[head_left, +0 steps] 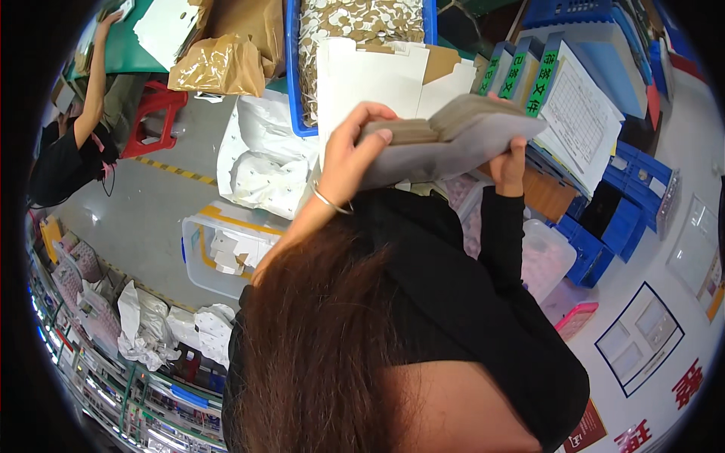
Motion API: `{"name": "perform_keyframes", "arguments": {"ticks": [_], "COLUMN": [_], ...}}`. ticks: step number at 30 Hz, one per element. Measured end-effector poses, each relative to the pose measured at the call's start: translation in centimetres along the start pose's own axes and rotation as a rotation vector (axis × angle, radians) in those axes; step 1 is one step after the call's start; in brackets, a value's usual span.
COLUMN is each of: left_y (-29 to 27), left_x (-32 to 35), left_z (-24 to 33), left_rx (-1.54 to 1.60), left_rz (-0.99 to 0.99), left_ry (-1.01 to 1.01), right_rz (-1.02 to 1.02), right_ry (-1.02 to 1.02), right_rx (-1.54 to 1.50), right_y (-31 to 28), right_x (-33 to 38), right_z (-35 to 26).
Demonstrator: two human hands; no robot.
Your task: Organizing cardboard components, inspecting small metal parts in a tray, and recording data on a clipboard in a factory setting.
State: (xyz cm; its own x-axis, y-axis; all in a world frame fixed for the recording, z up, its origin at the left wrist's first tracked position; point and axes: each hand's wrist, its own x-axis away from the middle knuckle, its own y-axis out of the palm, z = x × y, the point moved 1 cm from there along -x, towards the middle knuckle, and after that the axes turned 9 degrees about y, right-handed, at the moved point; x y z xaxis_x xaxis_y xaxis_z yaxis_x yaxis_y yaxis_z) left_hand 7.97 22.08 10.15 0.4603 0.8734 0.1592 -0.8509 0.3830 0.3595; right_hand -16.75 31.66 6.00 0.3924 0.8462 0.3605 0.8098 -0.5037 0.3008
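Between my two hands is a thick stack of flat grey-brown sheets, like cardboard point(445, 151), tilted, with its layered edges facing up. My left hand point(353, 147) is closed on the stack's left end, the thumb lying over the edge. At the right end my right hand point(508, 164) grips the stack from below and the side; part of it is hidden behind the sheets. Just beyond the stack lie white cardboard pieces point(370, 75) with brown undersides. Behind them a blue bin point(292, 68) holds many small white and brown scraps.
Binders with green labels point(521, 72) and a printed sheet point(578, 113) stand at the right. Blue trays point(634, 177) are beyond. At left are crumpled brown wrapping point(219, 64), a white sack point(272, 162), a clear tub point(204, 264), a red stool point(157, 113) and another person point(75, 155).
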Motion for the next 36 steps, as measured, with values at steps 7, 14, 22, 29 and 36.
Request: {"name": "perform_keyframes", "arguments": {"ticks": [7,14,22,29,36], "left_y": [2.3,2.5,-6.6,-10.0,-10.8], "left_x": [3.0,5.1,-0.4,-1.1,-2.9], "left_z": [-0.2,0.8,-4.8,-11.2,-11.1], "left_rx": [-0.237,-0.369,-1.42,-0.695,-0.362], "left_rz": [0.038,-0.284,0.246,0.177,0.095], "left_ry": [0.158,0.247,0.478,-0.215,-0.348], "right_rz": [-0.293,-0.311,-0.419,-0.164,-0.379], "right_ry": [-0.021,-0.312,-0.465,-0.58,-0.581], "right_rx": [-0.104,0.055,0.158,0.291,0.737], "right_y": [-1.0,-3.5,-3.6,-1.3,5.0], "right_x": [1.1,5.0,5.8,7.2,0.9], "right_z": [0.5,2.0,-0.2,-3.3,-15.9]}}
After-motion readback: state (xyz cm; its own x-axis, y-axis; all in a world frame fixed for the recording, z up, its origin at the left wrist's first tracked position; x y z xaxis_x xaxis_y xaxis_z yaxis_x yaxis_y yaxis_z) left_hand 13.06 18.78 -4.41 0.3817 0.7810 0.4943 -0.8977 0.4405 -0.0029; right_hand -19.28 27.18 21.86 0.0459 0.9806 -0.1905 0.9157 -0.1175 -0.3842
